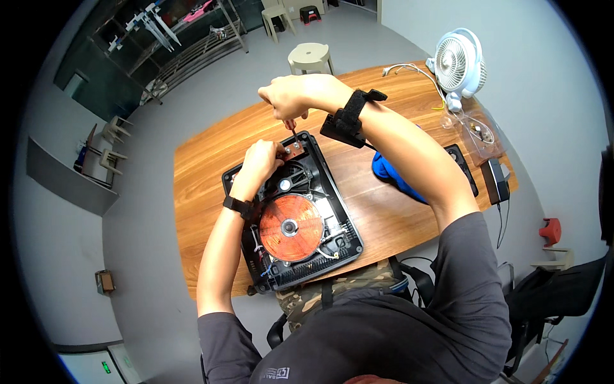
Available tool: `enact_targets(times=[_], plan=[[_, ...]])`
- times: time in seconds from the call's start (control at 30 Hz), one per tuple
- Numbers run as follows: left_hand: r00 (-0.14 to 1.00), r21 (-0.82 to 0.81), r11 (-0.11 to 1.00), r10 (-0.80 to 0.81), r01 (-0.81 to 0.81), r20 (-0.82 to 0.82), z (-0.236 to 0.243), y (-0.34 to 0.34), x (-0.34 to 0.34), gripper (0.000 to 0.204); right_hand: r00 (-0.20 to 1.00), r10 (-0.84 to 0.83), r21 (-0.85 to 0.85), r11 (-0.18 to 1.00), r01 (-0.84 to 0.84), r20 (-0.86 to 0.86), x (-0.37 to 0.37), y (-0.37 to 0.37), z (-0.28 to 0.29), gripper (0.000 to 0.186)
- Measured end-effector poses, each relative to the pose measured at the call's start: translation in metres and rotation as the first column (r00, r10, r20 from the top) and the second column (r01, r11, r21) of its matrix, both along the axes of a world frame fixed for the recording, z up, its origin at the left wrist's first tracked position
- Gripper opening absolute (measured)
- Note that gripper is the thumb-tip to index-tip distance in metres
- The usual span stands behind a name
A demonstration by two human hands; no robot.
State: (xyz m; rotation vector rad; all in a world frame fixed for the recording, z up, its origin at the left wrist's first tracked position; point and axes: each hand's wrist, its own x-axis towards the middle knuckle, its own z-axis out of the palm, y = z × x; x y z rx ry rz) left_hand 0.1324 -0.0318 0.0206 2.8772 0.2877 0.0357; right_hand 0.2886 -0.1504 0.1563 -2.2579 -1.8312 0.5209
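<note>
An opened induction cooker [355, 232] with a black casing lies on the table before me. Its round copper coil [281, 240] is exposed near the front, and a black fan [284, 184] sits just beyond it. My right hand [291, 96] is wrapped round the handle of a screwdriver [291, 124]. The screwdriver stands nearly upright, its tip down at a small reddish-brown board [295, 152] in the casing's far end. At that board's left edge, my left hand [258, 164] has its fingers bent and pressed together; whatever lies between them is hidden.
On the wooden table [204, 169], a blue cloth [388, 171] lies under my right forearm. A white fan [452, 61], a clear plastic bag [480, 136] and a black box [495, 180] line the right side. A beige stool [310, 54] stands behind the table.
</note>
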Motion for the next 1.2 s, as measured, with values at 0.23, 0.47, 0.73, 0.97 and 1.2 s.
enact_targets(times=[0.23, 0.47, 0.73, 0.97, 1.2], plan=[[1.0, 0.002, 1.0, 0.008, -0.008, 0.026, -0.004, 0.002, 0.0, 0.026, 0.973, -0.036, 0.182, 0.983, -0.007, 0.228, -0.003, 0.008, -0.021, 0.029], [0.999, 0.021, 0.999, -0.026, 0.026, 0.028, -0.008, 0.005, 0.002, 0.023, 0.95, -0.108, 0.116, 0.99, 0.077, 0.293, -0.014, -0.009, 0.003, 0.039], [1.0, 0.006, 1.0, -0.024, 0.024, 0.009, -0.011, 0.009, 0.003, 0.026, 0.978, -0.102, -0.034, 0.993, 0.11, 0.185, -0.01, 0.0, 0.007, 0.048], [1.0, 0.029, 0.999, -0.014, 0.013, 0.007, -0.009, 0.005, 0.0, 0.026, 0.928, -0.144, -0.063, 0.982, 0.176, 0.344, -0.024, 0.004, 0.014, 0.037], [1.0, 0.015, 1.0, -0.01, 0.01, 0.018, -0.011, 0.007, 0.001, 0.023, 0.956, -0.104, -0.008, 0.994, 0.11, 0.273, -0.01, 0.007, -0.003, 0.031]])
